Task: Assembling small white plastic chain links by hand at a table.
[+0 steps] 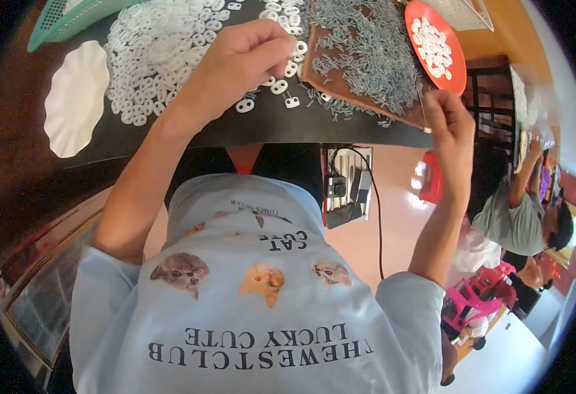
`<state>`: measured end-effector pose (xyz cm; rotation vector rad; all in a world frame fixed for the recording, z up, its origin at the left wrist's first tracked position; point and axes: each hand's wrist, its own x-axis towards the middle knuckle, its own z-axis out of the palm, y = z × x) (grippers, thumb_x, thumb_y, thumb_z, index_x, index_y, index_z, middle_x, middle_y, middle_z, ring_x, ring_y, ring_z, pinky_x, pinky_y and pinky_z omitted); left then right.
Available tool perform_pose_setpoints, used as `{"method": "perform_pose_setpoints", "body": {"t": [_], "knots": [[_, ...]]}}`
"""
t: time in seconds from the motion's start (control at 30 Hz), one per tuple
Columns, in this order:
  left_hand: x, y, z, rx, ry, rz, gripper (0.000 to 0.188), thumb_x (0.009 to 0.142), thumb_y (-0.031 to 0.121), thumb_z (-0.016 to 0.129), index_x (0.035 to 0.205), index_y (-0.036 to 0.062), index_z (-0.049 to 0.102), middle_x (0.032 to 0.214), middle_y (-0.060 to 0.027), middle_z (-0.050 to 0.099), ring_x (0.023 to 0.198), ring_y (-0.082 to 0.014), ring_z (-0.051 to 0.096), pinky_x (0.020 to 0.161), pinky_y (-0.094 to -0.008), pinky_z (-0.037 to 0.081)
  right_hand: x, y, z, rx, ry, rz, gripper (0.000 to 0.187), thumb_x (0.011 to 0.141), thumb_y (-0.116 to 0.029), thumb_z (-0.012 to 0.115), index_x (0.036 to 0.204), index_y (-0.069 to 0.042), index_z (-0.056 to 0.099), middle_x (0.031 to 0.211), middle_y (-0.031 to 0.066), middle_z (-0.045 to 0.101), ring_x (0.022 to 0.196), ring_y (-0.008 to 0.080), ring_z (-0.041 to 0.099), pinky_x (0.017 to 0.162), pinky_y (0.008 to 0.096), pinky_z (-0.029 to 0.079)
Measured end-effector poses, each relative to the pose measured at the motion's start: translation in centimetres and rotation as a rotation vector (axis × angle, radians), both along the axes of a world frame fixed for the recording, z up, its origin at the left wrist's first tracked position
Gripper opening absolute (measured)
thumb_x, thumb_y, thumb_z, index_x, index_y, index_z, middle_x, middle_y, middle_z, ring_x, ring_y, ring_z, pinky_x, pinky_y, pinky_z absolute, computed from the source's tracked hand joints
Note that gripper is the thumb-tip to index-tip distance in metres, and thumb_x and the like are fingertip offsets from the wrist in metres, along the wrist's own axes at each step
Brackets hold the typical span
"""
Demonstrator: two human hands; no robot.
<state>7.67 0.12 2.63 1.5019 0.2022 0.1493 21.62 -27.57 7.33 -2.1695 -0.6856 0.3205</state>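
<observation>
My left hand [252, 58] is closed in a pinch above the small white two-holed plastic pieces [150, 65] heaped on the dark table. Whatever its fingertips hold is hidden or too small to make out; one white piece shows right beside them. Off to the right, my right hand [451, 125] pinches a thin straight tool, at the near right corner of a brown cloth [340, 98]. Many small grey-blue screws [373, 56] lie spread over that cloth. Beyond my right hand, an orange-red plate [457, 75] carries more white pieces.
A white scalloped dish [76, 98] stands at the table's left, with a green basket [46, 29] behind it. A white basket [475, 13] is at the far right. Below the table edge are a black cable [378, 223] and a red stool [430, 177]. Other people sit at the right.
</observation>
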Motion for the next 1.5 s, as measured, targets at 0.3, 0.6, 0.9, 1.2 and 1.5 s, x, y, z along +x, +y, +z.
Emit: {"method": "perform_pose_setpoints", "body": {"t": [0.3, 0.6, 0.9, 1.2, 1.5], "knots": [[0.7, -1.3, 0.1, 0.026, 0.01, -0.034, 0.02, 0.088, 0.023, 0.053, 0.078, 0.0071, 0.058, 0.065, 0.0051, 0.052, 0.056, -0.001, 0.041, 0.049, -0.0179, 0.032, 4.6, -3.2, -4.2, -0.408, -0.443, 0.085, 0.016, 0.087, -0.015, 0.055, 0.087, 0.0, 0.051, 0.074, 0.018, 0.055, 0.065, 0.0316, 0.051, 0.062, 0.0354, 0.043], [1.1, -1.3, 0.3, 0.029, 0.033, 0.047, 0.02, 0.091, 0.025, 0.052, 0.079, 0.0091, 0.056, 0.063, 0.0046, 0.05, 0.048, -0.0009, 0.036, 0.041, -0.017, 0.024, 3.4, -3.1, -3.3, -0.325, -0.474, 0.029, 0.011, 0.088, -0.01, 0.055, 0.09, 0.0, 0.053, 0.068, 0.0107, 0.051, 0.06, 0.0144, 0.048, 0.057, 0.0286, 0.041], [2.1, -2.2, 0.3, -0.154, 0.059, -0.009, 0.022, 0.09, 0.025, 0.052, 0.078, 0.0082, 0.058, 0.061, 0.0034, 0.051, 0.045, -0.0018, 0.034, 0.039, -0.0185, 0.022, -1.2, 4.0, -0.2, 0.005, -0.262, 0.265, 0.007, 0.087, -0.004, 0.055, 0.092, 0.0, 0.054, 0.075, 0.0066, 0.051, 0.065, 0.016, 0.047, 0.06, 0.0261, 0.04], [2.7, -2.2, 0.2, -0.216, 0.093, -0.03, 0.022, 0.089, 0.025, 0.053, 0.077, 0.0082, 0.058, 0.061, 0.0024, 0.051, 0.043, -0.0019, 0.034, 0.038, -0.0184, 0.022, -1.0, 7.0, -0.4, 0.041, -0.391, 0.472, 0.005, 0.086, -0.002, 0.056, 0.089, 0.001, 0.054, 0.076, 0.0028, 0.048, 0.065, 0.0094, 0.043, 0.06, 0.0213, 0.037], [3.7, -1.6, -0.4, -0.298, 0.096, -0.1, 0.02, 0.09, 0.02, 0.053, 0.077, 0.0063, 0.057, 0.062, 0.0012, 0.053, 0.045, -0.0026, 0.038, 0.039, -0.018, 0.026, -0.6, 7.9, -0.4, 0.046, -0.382, 0.515, 0.005, 0.086, -0.002, 0.056, 0.088, 0.001, 0.054, 0.076, 0.0037, 0.048, 0.068, 0.0104, 0.044, 0.063, 0.0215, 0.038]]}}
